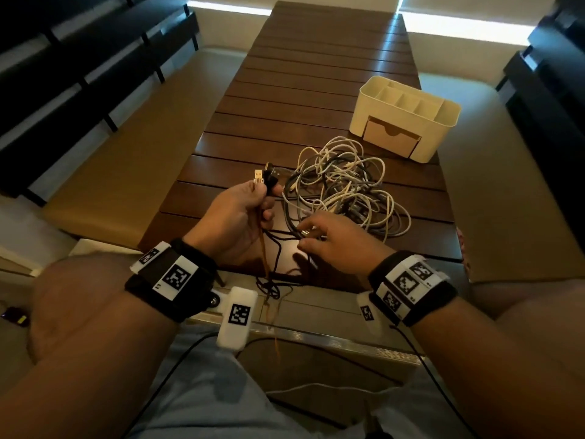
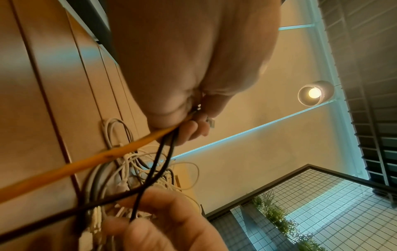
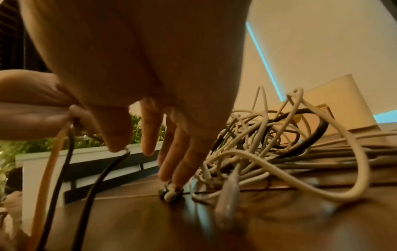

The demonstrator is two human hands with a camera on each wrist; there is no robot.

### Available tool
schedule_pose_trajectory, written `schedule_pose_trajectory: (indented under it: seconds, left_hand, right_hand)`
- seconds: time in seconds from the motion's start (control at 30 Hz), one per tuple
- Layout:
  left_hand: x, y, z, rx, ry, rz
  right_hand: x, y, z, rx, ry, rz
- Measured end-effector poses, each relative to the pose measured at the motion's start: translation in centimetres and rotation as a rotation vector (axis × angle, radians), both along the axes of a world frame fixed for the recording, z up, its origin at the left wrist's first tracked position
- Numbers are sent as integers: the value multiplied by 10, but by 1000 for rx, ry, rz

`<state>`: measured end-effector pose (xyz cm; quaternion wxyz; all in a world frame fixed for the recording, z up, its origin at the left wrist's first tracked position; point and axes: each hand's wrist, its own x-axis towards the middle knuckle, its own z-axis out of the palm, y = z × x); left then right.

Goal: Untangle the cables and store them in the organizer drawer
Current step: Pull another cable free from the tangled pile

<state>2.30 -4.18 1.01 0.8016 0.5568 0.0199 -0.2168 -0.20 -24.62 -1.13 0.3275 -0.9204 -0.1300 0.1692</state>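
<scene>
A tangle of white and grey cables lies on the dark slatted table. Behind it to the right stands the cream organizer, its drawer facing me. My left hand is raised and grips an orange cable together with black cables. Their USB plugs stick up above the fist. At the tangle's near edge my right hand pinches a thin black cable between thumb and forefinger. Its other fingers reach down to a small connector on the table.
The orange and black cables hang over the table's near edge toward my lap. Beige cushioned benches run along both sides of the table. A small dark red object lies low at the left.
</scene>
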Motion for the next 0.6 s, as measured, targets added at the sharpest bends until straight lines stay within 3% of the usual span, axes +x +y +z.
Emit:
schedule_pose_trajectory:
  seconds: [0.1, 0.2, 0.4, 0.5, 0.6]
  left_hand:
    - [9, -6, -4, -16, 0, 40]
    - [21, -10, -6, -25, 6, 40]
    - [47, -12, -17, -90, 35, 24]
    - [53, -12, -28, -117, 31, 45]
    - [56, -11, -39, -154, 8, 71]
  right_hand:
    - [0, 7, -3, -92, 121, 173]
    - [6, 6, 13, -137, 240, 238]
    - [38, -30, 56, -119, -55, -26]
    - [58, -56, 57, -379, -217, -158]
    - [65, -65, 36, -588, -94, -196]
